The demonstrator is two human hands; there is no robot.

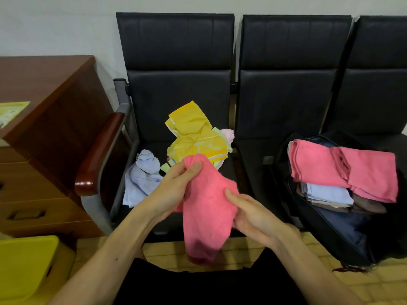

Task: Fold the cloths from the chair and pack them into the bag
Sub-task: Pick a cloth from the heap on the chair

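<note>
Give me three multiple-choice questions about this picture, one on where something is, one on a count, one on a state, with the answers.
1. Where does the yellow cloth lie? A on the chair seat B on the wooden desk C on the floor
2. How many folded pink cloths top the bag? A one B two C four
3. The loose pink cloth is A on the floor B spread flat on the seat C held up in the air
Answers: A, it sits crumpled on the seat; B, two lie side by side; C, left grip and right grip pinch it.
</note>
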